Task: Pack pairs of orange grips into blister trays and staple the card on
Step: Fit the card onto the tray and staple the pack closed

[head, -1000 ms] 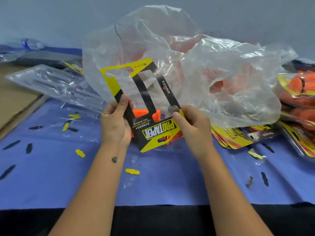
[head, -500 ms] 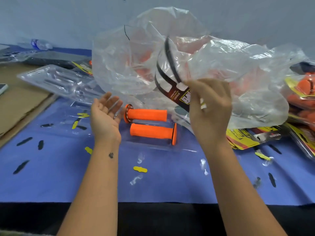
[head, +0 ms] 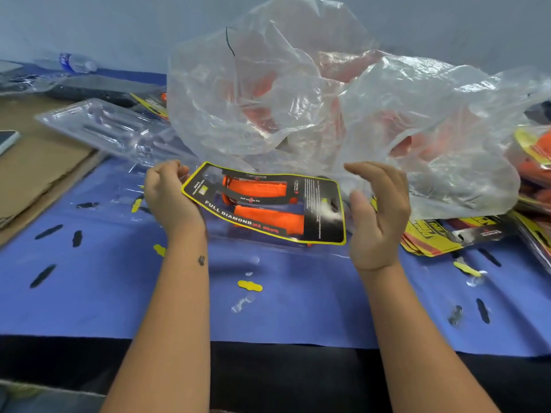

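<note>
A black card with a yellow border (head: 323, 217) lies printed side up over two orange grips (head: 268, 219) that sit side by side in a clear blister tray (head: 268, 248) on the blue mat. My left hand (head: 171, 195) pinches the card's left end. My right hand (head: 377, 213) hovers just off the card's right end, fingers spread and curled, holding nothing. No stapler is visible.
A big crumpled clear bag (head: 328, 114) with orange grips inside rises right behind the tray. Spare cards (head: 441, 236) are stacked at right, packed trays (head: 536, 162) at far right, empty blister trays (head: 113, 129) at back left. Cardboard (head: 38, 168) and punched scraps (head: 250, 286) lie around.
The card was held up in both hands, then flipped over by my right hand, and now lies over the grips in the tray. My right hand has let go; my left holds its end.
</note>
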The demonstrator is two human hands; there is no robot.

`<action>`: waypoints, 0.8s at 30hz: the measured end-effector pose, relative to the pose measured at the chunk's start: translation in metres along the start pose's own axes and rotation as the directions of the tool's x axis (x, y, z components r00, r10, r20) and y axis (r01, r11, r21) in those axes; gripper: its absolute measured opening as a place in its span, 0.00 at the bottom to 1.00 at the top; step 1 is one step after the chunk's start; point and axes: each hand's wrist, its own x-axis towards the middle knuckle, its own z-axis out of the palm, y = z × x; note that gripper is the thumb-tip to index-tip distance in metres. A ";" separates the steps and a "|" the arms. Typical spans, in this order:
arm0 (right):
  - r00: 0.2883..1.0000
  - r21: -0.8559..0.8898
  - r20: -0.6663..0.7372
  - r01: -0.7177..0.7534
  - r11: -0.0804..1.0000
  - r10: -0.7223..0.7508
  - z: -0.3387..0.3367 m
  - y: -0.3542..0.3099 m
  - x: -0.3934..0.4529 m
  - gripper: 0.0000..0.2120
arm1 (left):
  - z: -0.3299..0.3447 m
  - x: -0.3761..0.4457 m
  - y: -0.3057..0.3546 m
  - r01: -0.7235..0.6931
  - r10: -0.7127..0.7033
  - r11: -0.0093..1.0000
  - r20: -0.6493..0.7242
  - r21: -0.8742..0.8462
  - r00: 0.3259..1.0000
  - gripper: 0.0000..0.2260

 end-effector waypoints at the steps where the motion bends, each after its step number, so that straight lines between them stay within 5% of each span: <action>1: 0.995 0.017 -0.055 -0.083 0.996 0.083 0.001 0.001 0.000 0.14 | -0.001 0.001 0.000 0.003 -0.003 0.999 0.011 0.034 1.000 0.07; 5: 0.928 -0.096 -0.104 -0.368 0.925 0.359 0.002 0.010 0.000 0.09 | -0.004 0.008 0.001 0.134 -0.140 0.979 0.033 0.155 0.990 0.10; 7: 0.894 -0.224 -0.031 -0.443 0.868 0.447 0.003 0.014 0.001 0.15 | -0.005 0.008 0.003 0.164 -0.173 0.972 0.040 0.168 0.984 0.09; 14: 0.851 -0.376 0.130 -0.432 0.820 0.508 0.008 0.014 0.001 0.23 | -0.006 0.005 0.002 0.142 -0.173 0.967 0.132 0.212 0.976 0.09; 24: 0.686 0.062 0.170 -0.724 0.687 0.707 0.010 0.017 0.006 0.09 | -0.008 0.005 -0.004 0.081 -0.162 0.953 0.266 0.290 0.950 0.06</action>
